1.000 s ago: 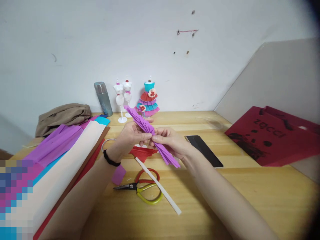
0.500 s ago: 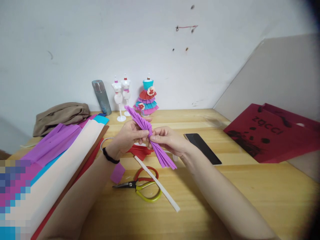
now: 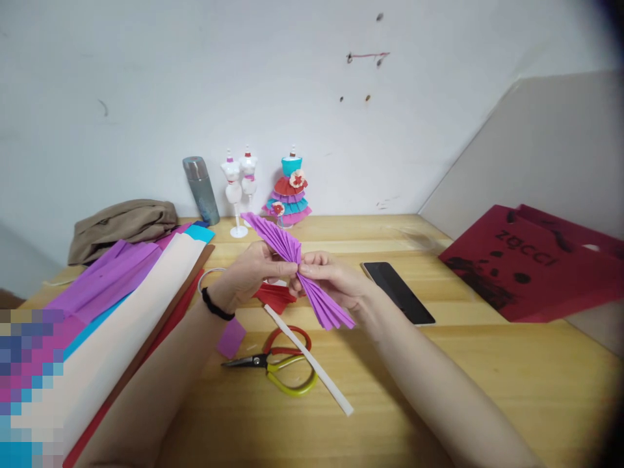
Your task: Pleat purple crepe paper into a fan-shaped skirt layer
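Note:
Between my two hands is a pleated strip of purple crepe paper (image 3: 324,302), pinched at its middle so both ends fan out like a bow. My left hand (image 3: 256,268) grips it from the left, thumb pressed at the gathered centre. From the other side my right hand (image 3: 329,276) pinches the same spot with thumb and fingers. Beneath the hands lies a piece of red pleated paper (image 3: 275,298), partly covered. Closer to me are scissors (image 3: 258,361) with one red and one yellow handle, crossed by a narrow white strip (image 3: 312,361).
Stacked coloured paper sheets (image 3: 146,299) fill the left side, near a brown cloth (image 3: 121,227). A flask (image 3: 201,190), small white mannequins (image 3: 234,188) and a paper-dressed mannequin (image 3: 291,185) stand by the wall. To the right are a phone (image 3: 397,292) and a red paper bag (image 3: 526,266).
The purple paper's pleats have spread wider at both ends, and its middle is pinched tighter. Both hands keep hold of it. The whole view has shifted slightly.

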{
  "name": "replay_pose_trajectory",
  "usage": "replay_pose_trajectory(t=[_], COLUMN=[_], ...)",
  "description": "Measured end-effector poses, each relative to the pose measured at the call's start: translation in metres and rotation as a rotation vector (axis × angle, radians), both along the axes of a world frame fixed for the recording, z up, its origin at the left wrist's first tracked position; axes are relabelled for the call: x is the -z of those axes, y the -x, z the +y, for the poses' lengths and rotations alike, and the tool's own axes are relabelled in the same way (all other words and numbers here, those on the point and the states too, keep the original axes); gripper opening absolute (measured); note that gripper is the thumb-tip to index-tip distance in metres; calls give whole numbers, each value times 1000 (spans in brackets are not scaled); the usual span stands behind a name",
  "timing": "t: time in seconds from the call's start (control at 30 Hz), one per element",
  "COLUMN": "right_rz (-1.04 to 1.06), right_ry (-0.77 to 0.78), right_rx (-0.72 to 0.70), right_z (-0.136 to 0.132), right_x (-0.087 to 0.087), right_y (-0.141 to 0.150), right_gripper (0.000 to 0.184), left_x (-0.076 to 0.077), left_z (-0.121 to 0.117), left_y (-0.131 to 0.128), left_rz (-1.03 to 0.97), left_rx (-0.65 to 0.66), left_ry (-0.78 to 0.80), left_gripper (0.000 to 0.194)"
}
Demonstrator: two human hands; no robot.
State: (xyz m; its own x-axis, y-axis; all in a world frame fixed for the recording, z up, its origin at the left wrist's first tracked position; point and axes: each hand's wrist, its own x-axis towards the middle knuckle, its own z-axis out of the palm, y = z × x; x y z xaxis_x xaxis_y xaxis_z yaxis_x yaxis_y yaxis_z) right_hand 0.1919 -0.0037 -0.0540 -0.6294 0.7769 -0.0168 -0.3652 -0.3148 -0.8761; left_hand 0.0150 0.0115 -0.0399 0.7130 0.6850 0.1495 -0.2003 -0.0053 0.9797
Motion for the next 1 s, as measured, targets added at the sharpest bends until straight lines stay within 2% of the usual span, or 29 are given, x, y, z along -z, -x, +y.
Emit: replay_pose_trajectory(t=[0.27,0.33,0.4,0.47,0.57,0.63,0.7,0.83,1.0], right_rz=[-58,-87,-144,-271,-625,-844,-975,-1182,-1291], right_ry=[-41,-54,-132,-314,-748,-1035,-1244,-1482,-1570], right_rx=[6,55,172,365,703,834,882,940,975], right_z=[5,4,4,2,-1,-3,-5,-9,-12], right_x=[4,3,0,-2,-5,-5,-4,-5,-8], right_y=[-2,-1,0,2,1,1,0,2,4], right_gripper=[26,28,30,27,18,15,15,20,23], left_x=[-2,-1,0,2,5,7,8,11,16], left_z=[-1,0,1,3,3,3,2,3,7], left_y=[-3,-3,-3,-3,-6,-10,-14,-17,-15], left_rz=[29,20,10,18,25,2,-33,-89,-116], left_rx=[-39,-62,-128,-209,-257,-274,-305,-346,-348], left_ry=[-43,-48,-50,-42,-16,-1,9,32,64], left_gripper=[19,19,18,24,32,25,20,20,21])
